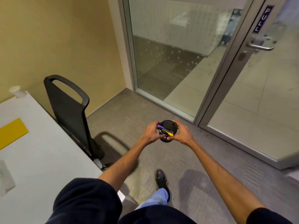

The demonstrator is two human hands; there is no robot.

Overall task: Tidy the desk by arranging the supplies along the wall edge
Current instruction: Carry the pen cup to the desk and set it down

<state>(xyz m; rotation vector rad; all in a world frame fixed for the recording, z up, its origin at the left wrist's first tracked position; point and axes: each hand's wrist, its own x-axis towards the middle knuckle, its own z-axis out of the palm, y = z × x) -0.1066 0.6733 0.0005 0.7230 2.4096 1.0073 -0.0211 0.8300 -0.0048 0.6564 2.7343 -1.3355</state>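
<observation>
I hold a black round pen cup (168, 125) in both hands out over the carpet, away from the desk. My left hand (151, 132) grips its left side and my right hand (182, 133) grips its right side. A pen with purple and yellow parts (165, 130) lies across the cup's mouth. The white desk (40, 151) is at the left, with a yellow sheet (12, 132), a white paper cup (17, 92) near the wall and a grey paper (5, 177) on it.
A black chair (71, 113) stands at the desk's right edge. The beige wall (56, 38) runs behind the desk. A glass panel and a glass door with a lever handle (260, 46) fill the right side. My shoe (161, 178) is on the carpet.
</observation>
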